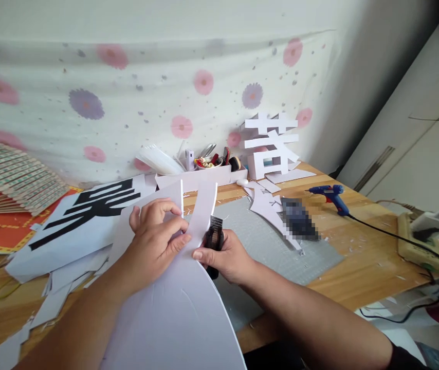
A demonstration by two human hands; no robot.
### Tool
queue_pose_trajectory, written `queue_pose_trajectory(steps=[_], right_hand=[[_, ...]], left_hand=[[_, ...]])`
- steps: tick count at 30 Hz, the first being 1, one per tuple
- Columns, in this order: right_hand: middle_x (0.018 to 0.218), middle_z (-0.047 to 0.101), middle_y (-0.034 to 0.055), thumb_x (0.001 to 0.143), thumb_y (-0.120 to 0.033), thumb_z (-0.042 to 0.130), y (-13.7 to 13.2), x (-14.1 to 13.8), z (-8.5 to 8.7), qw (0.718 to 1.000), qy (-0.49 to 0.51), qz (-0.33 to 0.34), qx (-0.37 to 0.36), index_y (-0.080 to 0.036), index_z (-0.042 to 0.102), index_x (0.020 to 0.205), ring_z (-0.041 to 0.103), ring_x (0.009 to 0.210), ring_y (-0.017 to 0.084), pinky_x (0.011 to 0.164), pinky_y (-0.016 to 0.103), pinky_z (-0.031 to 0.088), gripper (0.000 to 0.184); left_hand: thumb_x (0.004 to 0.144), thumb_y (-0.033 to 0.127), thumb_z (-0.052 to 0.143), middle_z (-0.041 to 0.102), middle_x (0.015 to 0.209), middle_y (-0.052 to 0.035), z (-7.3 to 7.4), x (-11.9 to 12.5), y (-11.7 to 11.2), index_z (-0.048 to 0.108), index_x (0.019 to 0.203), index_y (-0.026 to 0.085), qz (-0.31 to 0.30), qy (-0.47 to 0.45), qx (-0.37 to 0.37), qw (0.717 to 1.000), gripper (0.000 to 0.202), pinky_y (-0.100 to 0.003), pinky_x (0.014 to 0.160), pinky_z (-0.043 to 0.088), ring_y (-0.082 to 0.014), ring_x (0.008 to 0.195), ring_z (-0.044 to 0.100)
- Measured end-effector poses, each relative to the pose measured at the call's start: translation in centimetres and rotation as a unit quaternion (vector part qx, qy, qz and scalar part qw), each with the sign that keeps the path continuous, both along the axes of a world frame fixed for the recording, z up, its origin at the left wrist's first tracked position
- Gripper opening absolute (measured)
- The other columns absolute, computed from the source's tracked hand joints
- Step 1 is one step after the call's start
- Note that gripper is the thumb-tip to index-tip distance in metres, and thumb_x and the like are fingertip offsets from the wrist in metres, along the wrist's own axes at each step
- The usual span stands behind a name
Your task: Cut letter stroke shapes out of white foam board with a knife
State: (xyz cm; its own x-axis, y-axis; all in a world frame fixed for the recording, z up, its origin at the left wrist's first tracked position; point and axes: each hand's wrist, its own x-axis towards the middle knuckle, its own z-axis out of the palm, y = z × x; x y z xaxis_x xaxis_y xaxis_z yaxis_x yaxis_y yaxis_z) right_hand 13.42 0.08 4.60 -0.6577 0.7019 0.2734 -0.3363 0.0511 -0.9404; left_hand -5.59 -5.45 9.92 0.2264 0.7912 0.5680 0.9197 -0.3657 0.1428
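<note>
A large white foam board sheet (165,313) with a curved right edge stands tilted in front of me, its top cut into prongs with a gap between. My left hand (156,236) grips it near that gap, fingers bent around the upper part and thumb on the face. In my right hand (229,259) is a black tool (215,267) that looks like a utility knife; part of it is blurred. The right thumb presses on the board's right edge, with the tool close behind it. Its blade cannot be made out.
Under the board lies a grey cutting mat (238,221) bearing white offcuts (268,210). A blue glue gun (329,195) with a black cord rests at right, near a power strip (416,241). Behind stand white foam characters (269,164) and a tool box (196,179). A printed sheet (69,241) lies left.
</note>
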Motion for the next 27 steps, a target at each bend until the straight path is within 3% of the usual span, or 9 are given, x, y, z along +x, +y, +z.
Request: queue_pose_trajectory(steps=[3, 6, 9, 11, 13, 18, 22, 27], right_hand=[[0.057, 0.059, -0.0027, 0.076, -0.074, 0.083, 1.1, 0.9, 0.0, 0.998, 0.013, -0.030, 0.047, -0.020, 0.060, 0.065, 0.053, 0.053, 0.013, 0.054, 0.027, 0.047, 0.060], [0.065, 0.064, -0.0004, 0.088, -0.066, 0.075, 2.6, 2.1, -0.1, 0.979, 0.035, -0.156, 0.123, -0.021, 0.064, 0.077, 0.058, 0.060, 0.016, 0.060, 0.030, 0.052, 0.048], [0.083, 0.070, 0.0049, 0.095, -0.066, 0.069, 3.6, 3.1, -0.3, 0.919, 0.014, -0.251, 0.303, -0.022, 0.068, 0.099, 0.063, 0.074, 0.020, 0.073, 0.037, 0.054, 0.044], [0.089, 0.070, 0.0071, 0.098, -0.071, 0.061, 3.9, 3.4, -0.4, 0.872, 0.002, -0.258, 0.417, -0.021, 0.067, 0.109, 0.063, 0.079, 0.022, 0.076, 0.038, 0.053, 0.052], [0.087, 0.067, 0.0066, 0.101, -0.076, 0.051, 3.8, 3.4, -0.6, 0.837, -0.008, -0.261, 0.481, -0.019, 0.066, 0.112, 0.061, 0.078, 0.022, 0.074, 0.036, 0.050, 0.060], [0.081, 0.061, 0.0053, 0.105, -0.078, 0.036, 3.3, 3.0, -0.8, 0.784, -0.064, -0.301, 0.539, -0.019, 0.068, 0.102, 0.055, 0.073, 0.022, 0.068, 0.034, 0.042, 0.068], [0.080, 0.062, 0.0063, 0.107, -0.075, 0.036, 2.9, 3.0, -0.8, 0.743, -0.079, -0.345, 0.569, -0.019, 0.069, 0.098, 0.054, 0.073, 0.022, 0.067, 0.034, 0.039, 0.065], [0.078, 0.063, 0.0056, 0.108, -0.074, 0.033, 2.6, 2.9, -0.6, 0.716, -0.108, -0.382, 0.575, -0.020, 0.069, 0.094, 0.054, 0.072, 0.022, 0.065, 0.034, 0.036, 0.067]], left_hand=[[0.104, 0.042, 0.050, 0.063, 0.115, -0.0093, 0.5, 0.4, 0.4, 0.068, 0.083, 0.026, -0.006, 0.003, -0.015, 1.000, 0.032, -0.068, 0.113, 0.032, -0.0344, 0.121, 0.056], [0.102, 0.049, 0.052, 0.061, 0.116, -0.0086, 1.3, 0.7, 0.6, 0.066, 0.082, 0.026, -0.010, -0.002, -0.024, 1.000, 0.034, -0.063, 0.111, 0.036, -0.0328, 0.118, 0.054], [0.099, 0.057, 0.056, 0.059, 0.118, -0.0082, 1.8, 0.8, 0.6, 0.066, 0.085, 0.026, -0.013, -0.007, -0.026, 1.000, 0.035, -0.060, 0.111, 0.037, -0.0330, 0.120, 0.052], [0.096, 0.065, 0.060, 0.057, 0.121, -0.0086, 1.9, 0.7, 0.5, 0.065, 0.088, 0.026, -0.014, -0.009, -0.027, 0.999, 0.040, -0.059, 0.112, 0.036, -0.0341, 0.125, 0.050], [0.092, 0.075, 0.062, 0.055, 0.125, -0.0095, 1.8, 0.6, 0.4, 0.065, 0.091, 0.026, -0.020, -0.013, -0.022, 0.999, 0.049, -0.060, 0.113, 0.035, -0.0363, 0.130, 0.048], [0.087, 0.092, 0.054, 0.054, 0.130, -0.0113, 1.3, 0.5, -0.2, 0.064, 0.097, 0.027, -0.028, -0.035, -0.023, 0.999, 0.066, -0.062, 0.117, 0.030, -0.0391, 0.138, 0.046], [0.085, 0.099, 0.045, 0.053, 0.129, -0.0116, 0.9, 0.2, -0.2, 0.064, 0.096, 0.027, -0.027, -0.054, -0.017, 0.998, 0.075, -0.060, 0.119, 0.028, -0.0388, 0.138, 0.045], [0.077, 0.105, 0.044, 0.053, 0.125, -0.0118, 0.8, 0.2, 0.5, 0.066, 0.091, 0.025, -0.032, -0.094, -0.035, 0.994, 0.084, -0.060, 0.119, 0.029, -0.0404, 0.135, 0.045]])
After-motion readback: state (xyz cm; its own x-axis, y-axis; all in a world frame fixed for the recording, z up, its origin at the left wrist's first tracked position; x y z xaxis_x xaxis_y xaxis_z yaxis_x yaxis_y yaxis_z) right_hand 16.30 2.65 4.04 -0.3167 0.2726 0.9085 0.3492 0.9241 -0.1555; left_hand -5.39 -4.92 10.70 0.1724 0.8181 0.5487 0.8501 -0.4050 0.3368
